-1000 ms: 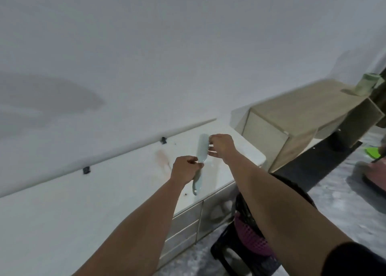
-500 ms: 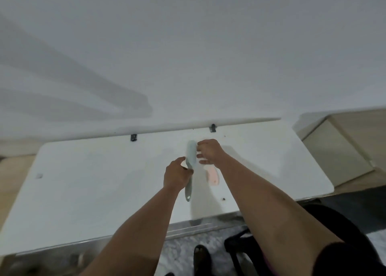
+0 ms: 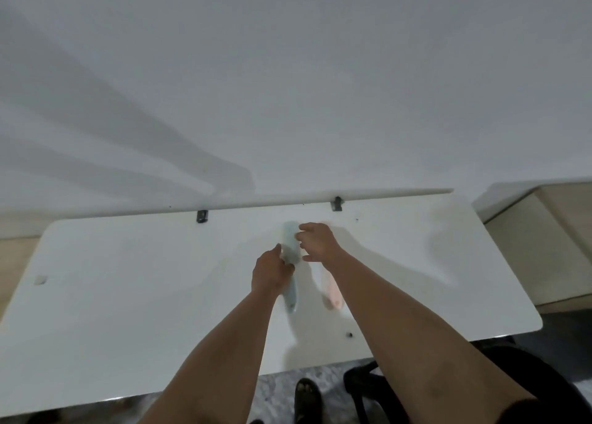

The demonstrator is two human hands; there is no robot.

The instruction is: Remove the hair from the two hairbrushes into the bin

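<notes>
Over the white table (image 3: 128, 295) my left hand (image 3: 270, 271) grips a pale green hairbrush (image 3: 291, 241) around its middle, head pointing away from me, handle end sticking out toward me. My right hand (image 3: 317, 242) is at the right side of the brush head, fingers curled and pinching at the bristles; any hair there is too blurred to make out. A pink hairbrush (image 3: 331, 290) lies flat on the table just right of the green one, partly under my right forearm. The bin is out of sight.
A wall stands behind the table, with two dark brackets (image 3: 202, 216) along the back edge. A beige cabinet (image 3: 544, 247) sits to the right. Below the front edge are a dark chair (image 3: 528, 375) and a sandalled foot (image 3: 306, 394) on the marbled floor.
The view has swung left from the cabinet and chair to face the table squarely. Both hands stay on the green brush, and the pink brush has come into sight.
</notes>
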